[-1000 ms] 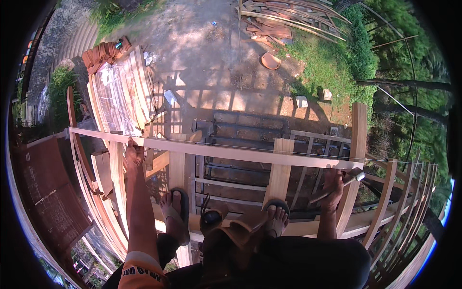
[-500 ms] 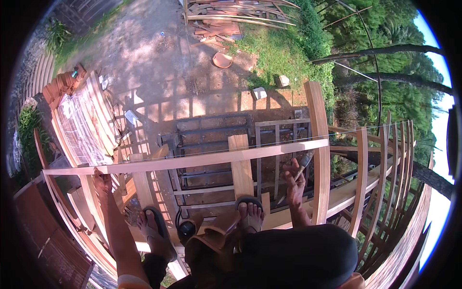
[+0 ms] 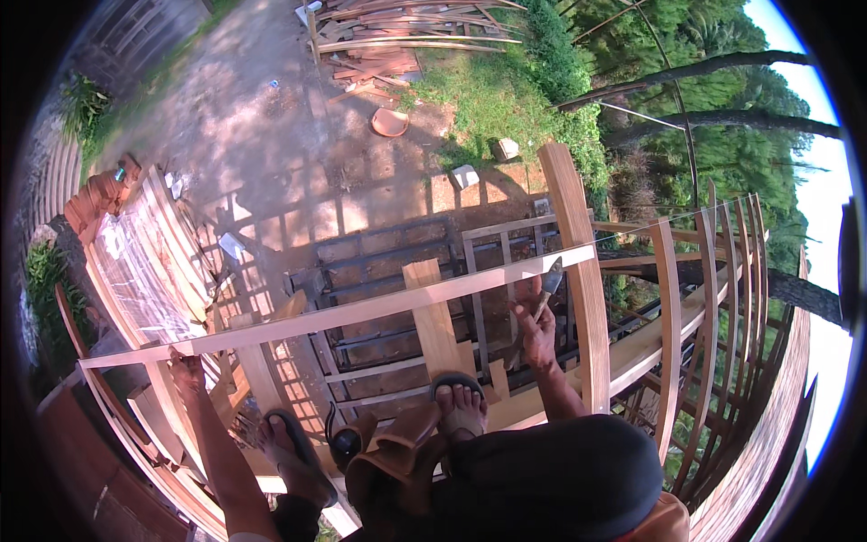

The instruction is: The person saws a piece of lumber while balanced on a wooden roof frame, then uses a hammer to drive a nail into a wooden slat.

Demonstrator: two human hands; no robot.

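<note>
A long, pale wooden batten (image 3: pixel 361 312) runs across in front of me, its right end lying against an upright post (image 3: pixel 574 271). Near its left end, my left hand (image 3: pixel 188 372) grips the underside with closed fingers. My right hand (image 3: pixel 536 336) is closed round a hand tool with a grey metal end (image 3: pixel 552 275); its exact kind is hard to tell. That metal end overlaps the batten just left of the post, and whether it touches the wood cannot be made out. A thin string (image 3: pixel 637 228) stretches from the post toward the frame on the right.
My sandalled feet (image 3: pixel 461 405) stand on timber high above the ground. A leather tool pouch (image 3: pixel 406 438) hangs at my waist. Curved wooden uprights (image 3: pixel 668 334) line the right. Below lie dark metal frames (image 3: pixel 384 244), wrapped boards (image 3: pixel 149 257) and a timber pile (image 3: pixel 406 36).
My right hand has turned the tool and brought its metal end up across the batten. The view has tilted and shifted a little. My left hand keeps its grip on the batten.
</note>
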